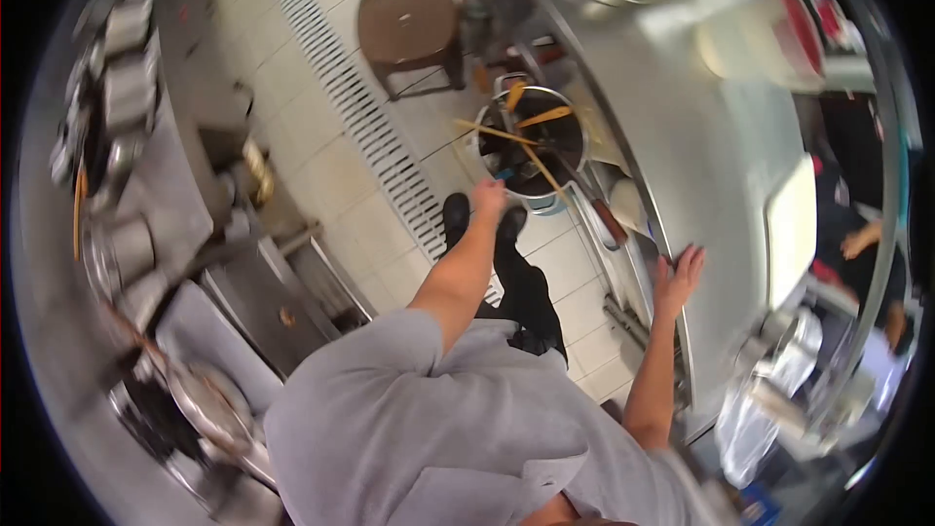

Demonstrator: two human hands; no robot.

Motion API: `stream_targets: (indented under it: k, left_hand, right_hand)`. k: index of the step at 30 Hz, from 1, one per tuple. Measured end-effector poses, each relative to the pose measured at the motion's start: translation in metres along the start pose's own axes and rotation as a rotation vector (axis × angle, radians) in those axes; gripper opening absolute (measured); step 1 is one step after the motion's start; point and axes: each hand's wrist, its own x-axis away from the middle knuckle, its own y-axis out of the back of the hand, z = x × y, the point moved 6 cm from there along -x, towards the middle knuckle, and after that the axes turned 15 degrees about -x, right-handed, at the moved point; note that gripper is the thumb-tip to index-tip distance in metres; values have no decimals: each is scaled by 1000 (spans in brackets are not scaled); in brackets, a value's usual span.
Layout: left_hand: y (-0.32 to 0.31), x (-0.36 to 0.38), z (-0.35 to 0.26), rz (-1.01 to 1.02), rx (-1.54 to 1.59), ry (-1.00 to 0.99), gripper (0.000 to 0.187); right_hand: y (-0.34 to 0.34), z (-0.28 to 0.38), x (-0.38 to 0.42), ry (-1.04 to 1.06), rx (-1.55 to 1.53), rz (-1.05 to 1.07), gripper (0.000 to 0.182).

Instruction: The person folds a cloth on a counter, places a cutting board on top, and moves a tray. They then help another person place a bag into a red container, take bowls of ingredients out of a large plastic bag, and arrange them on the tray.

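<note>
My left hand (490, 197) is closed around a utensil with a blue handle (504, 175), at the near rim of a large round metal pot (582, 158) on the floor. What the lower end of that utensil looks like is hidden. Several wooden-handled utensils (545, 118) stick out of the pot, leaning on its rim, with dark contents beneath them. My right hand (679, 278) lies with fingers spread on the edge of a steel counter (716, 234) and holds nothing.
A brown stool (409, 24) stands beyond the pot, beside a floor drain grate (351, 88). Steel equipment with pans (209, 409) lines the left. On the right counter are a white board (791, 229) and a plastic bag (750, 419). Another person's hand (859, 241) shows at far right.
</note>
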Motion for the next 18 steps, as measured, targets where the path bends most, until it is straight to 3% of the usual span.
stream_targets:
  k: [1,2,3,4,5,6,7,9,11,13,18]
  left_hand:
    - [-13,-13,23,32,380,124,19]
    - [-63,-106,81,-22,-296,-359,14]
    - [-37,-69,53,243,76,-210,18]
    - [-24,-41,39,241,630,32,20]
    - [-21,-37,26,354,645,-63,23]
    - [-13,-21,11,325,678,136,19]
    - [-4,-31,13,278,295,102,18]
    - [-4,-45,17,329,259,88,20]
    - [9,-15,-5,300,301,85,22]
    - [17,-18,-6,308,235,77,22]
    - [43,-32,3,532,-198,-64,30]
  right_hand:
    - [-13,-6,4,6,18,28,68]
    - [-12,-20,4,-14,69,24,68]
    - [-10,-18,4,-139,179,88,72]
    - [-5,-17,5,-245,86,96,75]
    - [-15,-30,7,-225,185,103,76]
    - [3,-14,7,-233,107,72,76]
    - [11,-8,6,-281,68,78,77]
    - [14,-10,10,-353,95,73,76]
    - [20,-9,15,-402,36,17,76]
    - [24,-7,16,-356,33,31,75]
    - [21,-9,17,-372,30,59,72]
